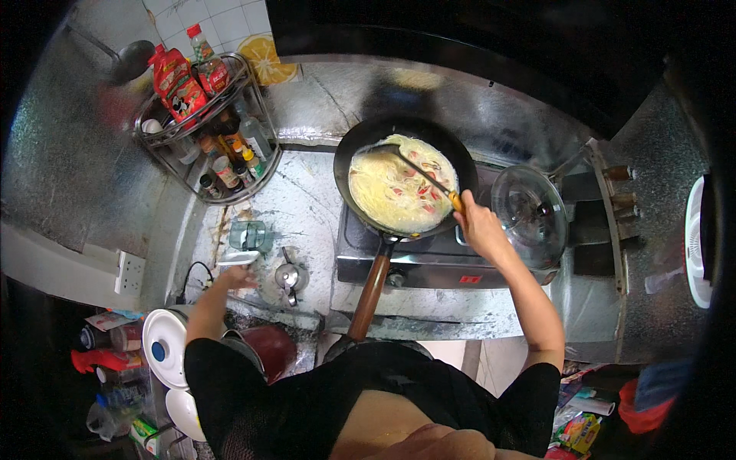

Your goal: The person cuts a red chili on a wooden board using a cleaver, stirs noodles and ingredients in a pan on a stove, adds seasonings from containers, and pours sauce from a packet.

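My right hand (pixel 483 228) is closed round the wooden handle of a wok spatula (pixel 420 170). Its dark shaft slants to the left over the wok (pixel 357 138), and its head is partly sunk in the food. Pale yellow broth with thin noodles and pink-red slices (pixel 406 195) fills the pan. My left hand (pixel 239 277) is low over the counter at the left, its fingers smeared. Right at its fingertips is a white lid-like piece (pixel 239 258), beside a greenish clear container (pixel 249 236); whether I grip it cannot be made out. A small metal-lidded pot with a spoon (pixel 289 277) stands just right of that hand.
The wok's long wooden handle (pixel 371 295) juts toward me past the stove front (pixel 429 268). A glass lid (pixel 529 215) lies on the stove's right side. Bottles crowd a corner rack (pixel 253 176). Knives (pixel 594 215) hang at the right. A white lidded pot (pixel 165 345) stands lower left.
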The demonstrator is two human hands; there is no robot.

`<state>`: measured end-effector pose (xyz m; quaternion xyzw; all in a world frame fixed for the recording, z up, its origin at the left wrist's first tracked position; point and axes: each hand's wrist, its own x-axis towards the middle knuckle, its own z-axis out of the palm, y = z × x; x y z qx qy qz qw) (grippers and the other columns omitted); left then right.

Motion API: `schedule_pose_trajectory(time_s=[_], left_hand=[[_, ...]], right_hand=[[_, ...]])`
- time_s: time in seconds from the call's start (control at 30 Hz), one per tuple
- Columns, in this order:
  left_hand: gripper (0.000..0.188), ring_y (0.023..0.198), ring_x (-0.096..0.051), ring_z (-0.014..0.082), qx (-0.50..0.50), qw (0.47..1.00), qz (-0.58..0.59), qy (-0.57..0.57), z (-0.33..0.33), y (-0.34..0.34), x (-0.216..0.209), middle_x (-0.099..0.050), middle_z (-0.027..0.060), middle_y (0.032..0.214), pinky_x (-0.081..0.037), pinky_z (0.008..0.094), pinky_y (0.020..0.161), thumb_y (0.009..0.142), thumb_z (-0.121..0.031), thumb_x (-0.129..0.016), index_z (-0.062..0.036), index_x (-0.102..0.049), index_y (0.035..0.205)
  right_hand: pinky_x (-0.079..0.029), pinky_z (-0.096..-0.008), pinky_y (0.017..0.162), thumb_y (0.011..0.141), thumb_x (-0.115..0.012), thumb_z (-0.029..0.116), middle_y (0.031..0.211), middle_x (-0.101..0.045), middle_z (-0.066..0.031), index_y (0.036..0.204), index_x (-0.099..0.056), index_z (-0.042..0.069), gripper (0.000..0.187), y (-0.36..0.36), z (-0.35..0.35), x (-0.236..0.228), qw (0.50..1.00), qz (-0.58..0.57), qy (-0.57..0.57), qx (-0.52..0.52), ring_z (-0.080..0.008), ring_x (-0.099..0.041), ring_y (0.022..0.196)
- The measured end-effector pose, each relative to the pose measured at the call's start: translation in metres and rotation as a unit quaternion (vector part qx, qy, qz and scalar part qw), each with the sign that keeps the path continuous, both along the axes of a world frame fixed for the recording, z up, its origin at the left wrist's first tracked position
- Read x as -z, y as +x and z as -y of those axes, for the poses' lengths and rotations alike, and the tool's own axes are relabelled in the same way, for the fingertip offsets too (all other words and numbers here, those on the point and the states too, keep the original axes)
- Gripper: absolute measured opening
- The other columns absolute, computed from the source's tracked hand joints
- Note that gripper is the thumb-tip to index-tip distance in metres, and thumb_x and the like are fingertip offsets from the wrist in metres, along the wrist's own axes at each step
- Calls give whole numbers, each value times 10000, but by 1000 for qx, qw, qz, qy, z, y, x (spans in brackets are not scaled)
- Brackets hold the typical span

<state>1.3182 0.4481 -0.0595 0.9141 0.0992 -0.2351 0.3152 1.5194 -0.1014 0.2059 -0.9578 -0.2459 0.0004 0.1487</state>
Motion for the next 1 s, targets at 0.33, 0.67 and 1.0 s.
schedule_pose_trajectory(time_s=[0.33,0.67,1.0], left_hand=[[250,816,-619,185,-170,936,-297,-80,-8,24,-168,-642,120,864,-537,275,675,810,-166,-588,5,-594,991],[731,1095,-459,290,24,976,-6,-216,287,9,-251,-379,244,1258,-430,351,852,818,-330,-594,-58,-162,1341],[463,510,-473,108,-180,917,26,-356,346,-4,-213,-470,60,734,-407,251,453,801,-82,-592,-36,-318,1172]], right_hand=[[-422,-488,606,828,-516,133,777,-591,-205,948,-393,80,180,-61,70,-66,995,-69,-75,5,-421,-557,744],[-447,-436,604,763,-584,88,844,-568,-141,890,-413,54,216,-75,107,-127,984,33,-162,62,-363,-569,775],[-437,-448,621,809,-557,131,846,-568,-216,928,-416,22,215,-23,94,-64,993,-4,-111,-50,-402,-551,783]])
